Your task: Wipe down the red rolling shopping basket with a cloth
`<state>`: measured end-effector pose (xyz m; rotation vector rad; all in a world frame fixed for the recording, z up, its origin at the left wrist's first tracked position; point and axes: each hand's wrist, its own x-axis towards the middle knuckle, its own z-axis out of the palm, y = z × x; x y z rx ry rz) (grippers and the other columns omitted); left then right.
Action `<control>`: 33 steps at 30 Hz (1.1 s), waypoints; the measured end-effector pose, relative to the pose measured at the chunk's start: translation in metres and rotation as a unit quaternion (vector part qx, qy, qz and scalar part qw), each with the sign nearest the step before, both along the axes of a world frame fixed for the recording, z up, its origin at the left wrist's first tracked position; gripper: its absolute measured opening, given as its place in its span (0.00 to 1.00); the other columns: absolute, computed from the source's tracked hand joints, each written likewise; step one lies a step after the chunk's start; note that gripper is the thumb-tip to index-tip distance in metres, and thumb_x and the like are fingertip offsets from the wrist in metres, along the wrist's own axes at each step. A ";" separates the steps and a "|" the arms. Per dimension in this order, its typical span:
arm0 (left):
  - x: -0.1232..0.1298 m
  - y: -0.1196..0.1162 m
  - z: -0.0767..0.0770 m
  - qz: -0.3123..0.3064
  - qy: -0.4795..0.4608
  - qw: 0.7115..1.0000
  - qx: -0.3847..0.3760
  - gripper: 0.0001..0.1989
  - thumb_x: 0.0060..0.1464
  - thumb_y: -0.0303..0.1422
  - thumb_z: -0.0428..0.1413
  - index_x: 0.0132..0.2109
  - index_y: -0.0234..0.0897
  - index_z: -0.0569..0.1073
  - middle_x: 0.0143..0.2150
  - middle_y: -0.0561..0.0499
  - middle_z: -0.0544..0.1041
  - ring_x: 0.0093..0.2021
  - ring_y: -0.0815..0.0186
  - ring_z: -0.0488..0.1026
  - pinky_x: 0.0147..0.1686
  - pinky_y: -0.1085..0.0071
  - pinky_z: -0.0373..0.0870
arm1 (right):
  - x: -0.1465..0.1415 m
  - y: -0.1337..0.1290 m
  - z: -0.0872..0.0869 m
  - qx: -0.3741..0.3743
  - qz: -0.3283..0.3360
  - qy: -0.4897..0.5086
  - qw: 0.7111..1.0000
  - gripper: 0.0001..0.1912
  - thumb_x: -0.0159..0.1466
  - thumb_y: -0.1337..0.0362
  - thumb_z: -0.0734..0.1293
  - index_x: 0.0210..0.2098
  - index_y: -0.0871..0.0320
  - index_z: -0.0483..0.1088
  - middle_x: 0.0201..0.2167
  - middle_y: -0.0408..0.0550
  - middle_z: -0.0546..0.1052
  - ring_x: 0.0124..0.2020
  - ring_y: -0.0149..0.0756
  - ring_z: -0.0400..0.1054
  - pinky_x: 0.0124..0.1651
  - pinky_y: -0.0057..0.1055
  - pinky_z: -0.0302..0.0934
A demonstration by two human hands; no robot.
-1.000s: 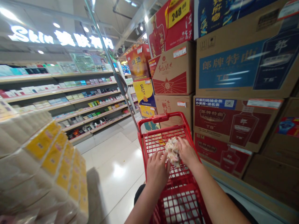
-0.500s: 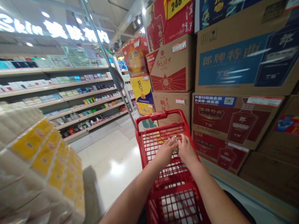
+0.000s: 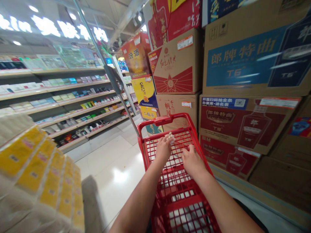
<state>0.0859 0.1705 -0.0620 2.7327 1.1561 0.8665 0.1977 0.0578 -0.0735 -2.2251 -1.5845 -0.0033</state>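
My left hand (image 3: 163,149) is closed on a small crumpled whitish thing (image 3: 171,137), which sticks out past the fingertips; its kind is too small to make out. Just to the right, my right hand (image 3: 192,159) hangs with loosely bent fingers a little apart, and nothing shows in it. Both hands are above the red plastic grid of a shopping cart (image 3: 178,191), a short way from each other. The cart's red handle (image 3: 163,121) crosses beyond them.
Stacked liquor cartons (image 3: 243,64) rise close on the right. Packs of tissue (image 3: 31,158) with yellow labels are piled at the left. Shelves of small goods (image 3: 73,97) line the far left. A slanting metal pole (image 3: 113,79) stands at the cart's left corner, beside the shiny floor (image 3: 111,161).
My hands have parted: the left moved left and slightly forward with the whitish thing, while the right let go of it and drew back slightly. The view shifted a little.
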 end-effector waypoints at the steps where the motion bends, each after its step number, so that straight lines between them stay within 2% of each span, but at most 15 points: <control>1: 0.002 0.000 0.000 0.009 -0.017 1.000 -0.003 0.20 0.58 0.22 0.47 0.51 0.42 0.76 0.59 0.49 0.70 0.58 0.59 0.64 0.59 0.57 0.62 | 0.000 0.000 0.001 -0.001 0.000 0.001 1.000 0.13 0.68 0.62 0.57 0.46 0.54 0.69 0.49 0.54 0.63 0.43 0.40 0.69 0.43 0.33 0.61; 3: 0.008 -0.004 -0.001 0.005 -0.025 1.000 -0.005 0.22 0.54 0.19 0.47 0.51 0.41 0.75 0.59 0.49 0.71 0.59 0.59 0.63 0.60 0.56 0.61 | -0.001 0.000 0.001 -0.003 -0.004 -0.006 1.000 0.13 0.68 0.63 0.57 0.47 0.55 0.70 0.48 0.54 0.63 0.43 0.41 0.69 0.43 0.34 0.61; 7: 0.009 -0.001 0.000 -0.100 0.050 0.994 0.010 0.27 0.52 0.19 0.48 0.57 0.42 0.72 0.61 0.51 0.68 0.64 0.59 0.57 0.62 0.57 0.59 | -0.002 0.001 0.002 -0.019 -0.021 -0.017 0.999 0.15 0.68 0.64 0.55 0.49 0.56 0.69 0.47 0.55 0.63 0.42 0.42 0.70 0.42 0.34 0.61; 9: 0.003 0.011 0.003 -0.084 0.049 0.995 0.022 0.27 0.53 0.19 0.46 0.57 0.43 0.72 0.61 0.51 0.69 0.62 0.60 0.59 0.62 0.57 0.58 | -0.002 0.002 0.002 -0.020 -0.020 -0.013 1.000 0.15 0.68 0.63 0.55 0.49 0.56 0.69 0.46 0.56 0.64 0.43 0.42 0.69 0.43 0.34 0.61; 11: -0.002 0.021 0.005 -0.024 0.021 0.999 0.032 0.29 0.52 0.17 0.45 0.57 0.42 0.72 0.60 0.50 0.70 0.59 0.60 0.62 0.62 0.56 0.56 | -0.003 0.002 0.001 -0.014 -0.018 -0.016 1.000 0.15 0.68 0.62 0.56 0.49 0.56 0.69 0.46 0.56 0.65 0.44 0.44 0.68 0.45 0.35 0.61; 13: -0.001 0.021 0.004 -0.009 0.015 0.999 0.036 0.29 0.51 0.17 0.45 0.58 0.41 0.71 0.61 0.49 0.68 0.59 0.58 0.62 0.62 0.54 0.56 | -0.003 0.003 0.000 -0.009 -0.024 -0.027 0.999 0.15 0.68 0.63 0.55 0.49 0.56 0.69 0.47 0.58 0.65 0.45 0.45 0.68 0.45 0.36 0.61; 17: 0.016 0.005 -0.001 -0.130 0.095 0.987 0.016 0.26 0.54 0.22 0.48 0.60 0.41 0.68 0.63 0.49 0.67 0.65 0.58 0.56 0.64 0.54 0.53 | -0.003 0.006 -0.002 -0.022 -0.027 -0.037 0.999 0.17 0.66 0.68 0.55 0.50 0.58 0.69 0.49 0.60 0.65 0.46 0.46 0.67 0.46 0.37 0.61; 18: 0.020 0.003 -0.001 -0.138 0.111 0.984 0.017 0.26 0.56 0.23 0.48 0.61 0.42 0.67 0.64 0.49 0.66 0.66 0.58 0.54 0.65 0.53 0.52 | -0.002 0.007 -0.003 -0.024 -0.025 -0.036 0.999 0.17 0.66 0.68 0.56 0.49 0.59 0.70 0.49 0.60 0.65 0.47 0.46 0.67 0.47 0.37 0.60; 19: 0.024 0.004 0.001 -0.123 0.117 0.985 0.020 0.26 0.57 0.24 0.48 0.62 0.43 0.66 0.65 0.50 0.63 0.67 0.58 0.52 0.65 0.53 0.51 | -0.002 0.007 -0.003 -0.024 -0.025 -0.034 0.999 0.17 0.66 0.68 0.56 0.49 0.59 0.70 0.49 0.60 0.65 0.47 0.47 0.67 0.47 0.37 0.60; 21: 0.029 0.010 0.007 -0.048 0.111 0.992 0.025 0.25 0.59 0.27 0.47 0.63 0.46 0.63 0.68 0.51 0.59 0.68 0.55 0.48 0.64 0.51 0.52 | -0.002 0.008 -0.003 -0.016 -0.026 -0.033 0.999 0.17 0.67 0.65 0.55 0.50 0.58 0.70 0.49 0.60 0.65 0.47 0.47 0.67 0.47 0.37 0.60; 23: 0.030 0.019 0.011 -0.002 0.109 0.994 0.020 0.24 0.60 0.29 0.47 0.63 0.46 0.64 0.68 0.52 0.58 0.69 0.51 0.47 0.62 0.49 0.54 | -0.001 0.007 -0.003 -0.014 -0.025 -0.031 0.999 0.18 0.68 0.63 0.54 0.52 0.57 0.69 0.50 0.60 0.65 0.47 0.46 0.67 0.47 0.37 0.60; 27: 0.020 0.026 0.007 -0.069 0.108 0.991 0.032 0.27 0.59 0.22 0.43 0.64 0.43 0.62 0.65 0.49 0.63 0.69 0.57 0.47 0.62 0.56 0.58 | 0.001 0.004 -0.002 -0.018 -0.018 -0.021 0.999 0.17 0.68 0.62 0.55 0.53 0.55 0.68 0.51 0.59 0.65 0.47 0.45 0.67 0.47 0.36 0.61; 29: 0.011 0.027 0.002 -0.096 0.088 0.990 0.059 0.29 0.58 0.20 0.43 0.65 0.40 0.60 0.61 0.46 0.67 0.67 0.59 0.53 0.64 0.57 0.57 | 0.002 0.003 -0.001 -0.017 -0.017 -0.015 1.000 0.17 0.68 0.63 0.55 0.53 0.55 0.68 0.51 0.58 0.65 0.48 0.45 0.67 0.48 0.36 0.61; 31: 0.001 0.031 -0.001 -0.088 0.071 0.990 0.083 0.29 0.57 0.20 0.43 0.65 0.39 0.61 0.58 0.44 0.69 0.63 0.59 0.60 0.63 0.56 0.58 | 0.002 0.002 -0.001 -0.016 -0.017 -0.011 1.000 0.17 0.68 0.63 0.55 0.53 0.56 0.68 0.53 0.59 0.64 0.49 0.45 0.67 0.49 0.36 0.60; 33: -0.004 0.039 0.000 -0.042 0.048 0.993 0.099 0.28 0.58 0.20 0.43 0.64 0.38 0.63 0.54 0.43 0.71 0.57 0.57 0.65 0.60 0.55 0.62 | 0.000 0.002 0.000 -0.014 -0.022 -0.011 1.000 0.18 0.68 0.64 0.55 0.54 0.57 0.67 0.54 0.60 0.63 0.51 0.46 0.66 0.51 0.37 0.59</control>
